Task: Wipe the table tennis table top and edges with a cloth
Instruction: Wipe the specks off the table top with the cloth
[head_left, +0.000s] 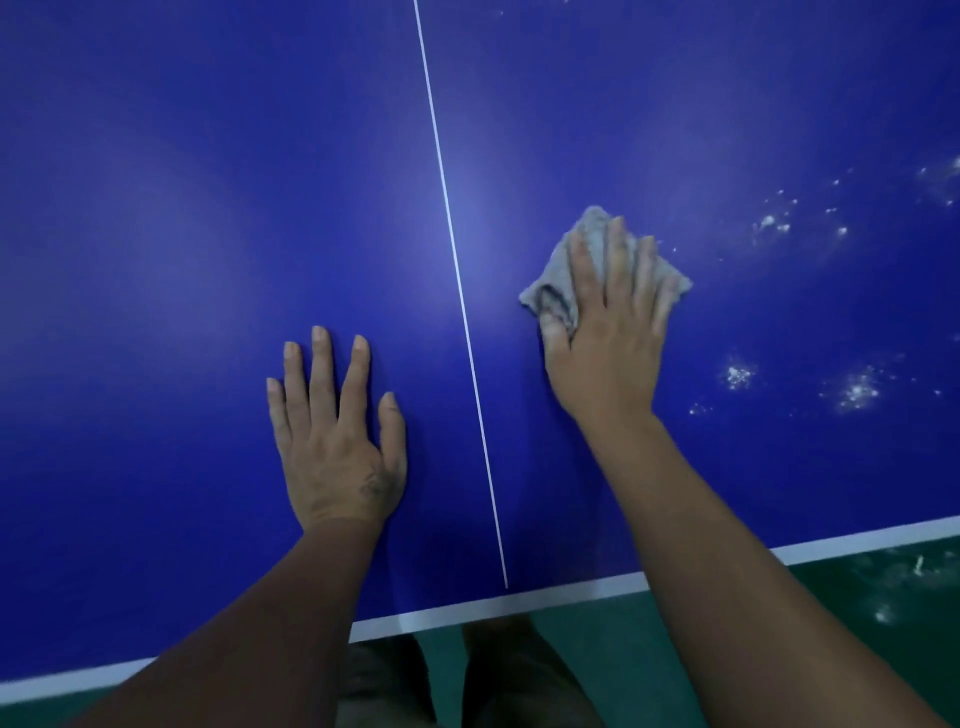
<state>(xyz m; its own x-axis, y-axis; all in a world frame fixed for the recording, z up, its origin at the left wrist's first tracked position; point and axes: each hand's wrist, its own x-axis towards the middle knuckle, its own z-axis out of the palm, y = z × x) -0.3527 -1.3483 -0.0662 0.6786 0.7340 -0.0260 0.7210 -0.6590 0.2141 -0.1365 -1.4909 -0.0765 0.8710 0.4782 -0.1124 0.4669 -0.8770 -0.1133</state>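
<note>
Now, head view: it looks down on the near end of the blue tabletop (182, 234), with both bare forearms reaching in.
Cloth: a grey, crumpled cloth (589, 228) lies on the tabletop just right of the white centre line (457, 270), under the right hand.
Right hand: the right hand (605, 358) lies flat on the cloth; its fingers (618, 260) are straight and spread, pressing it down, not curled round it. A fold of cloth covers part of the thumb, so I cannot tell whether the thumb pinches it.
Left hand: the left hand (335, 452) rests palm-down on the bare tabletop left of the line, fingers (322, 364) released and straight, holding nothing — probably as support.
Dirt: white dusty specks (857, 389) are scattered to the right of the cloth, some near it, some well apart.
Step in hand: I judge it is the wiping of the right half, toward the specks.
How to do it well: press with the whole flat hand so the cloth does not slip out; go in overlapping strokes, gathering the dust to one side and not spreading it.
Edge: the white edge band (519, 605) near the body should come after the top — with the cloth folded over the rim.
Risk: dust pushed over the edge would fall on the green floor (831, 675).
</note>
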